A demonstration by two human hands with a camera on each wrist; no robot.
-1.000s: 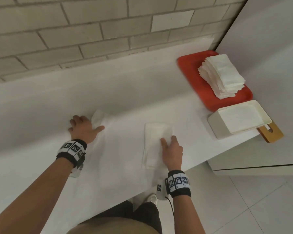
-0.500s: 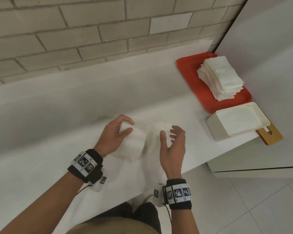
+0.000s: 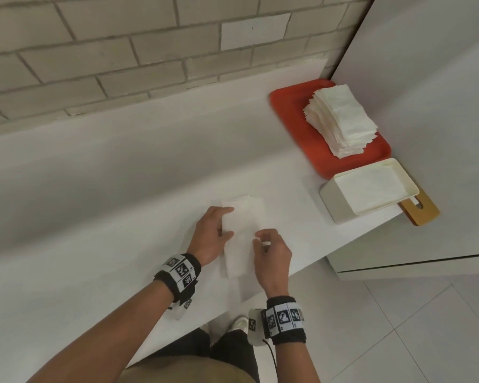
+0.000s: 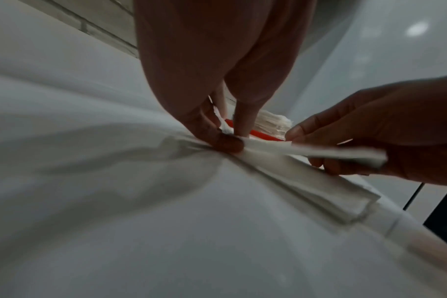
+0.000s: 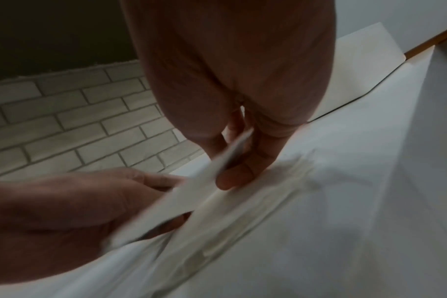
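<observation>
busy with a white napkin (image 3: 242, 239) on the white counter (image 3: 108, 222), close to the front edge and well left of the other items. lies long and narrow there, lower layers flat on the surface, between the 2 hands.

left hand (image 3: 211, 239) set on the napkin's left side, fingers (image 3: 224, 210) almost straight and reaching toward the far corner. from the left wrist: thumb tip low against the lower layers, forefinger planted just behind it, a bit of paper nipped between the 2.

right hand (image 3: 274, 254) at the right side, fingers curled, pinching the other end of the top layer (image 4: 319, 152) between thumb and fingertips. held just clear of the layers beneath, stretched between both grips, blurred in both wrist views.

off to the right: red tray (image 3: 291, 123) against the cabinet (image 3: 426, 78), carrying a tall, slightly fanned stack of napkins (image 3: 340, 120). just in front of the tray, a cream box (image 3: 333, 201) with a white sheet lying in its open top. wooden board (image 3: 423, 211) poking out from under the box, past the counter's corner. pale brick wall (image 3: 94, 51) behind the counter. black wristbands (image 3: 181, 272) with square markers on both wrists.
</observation>
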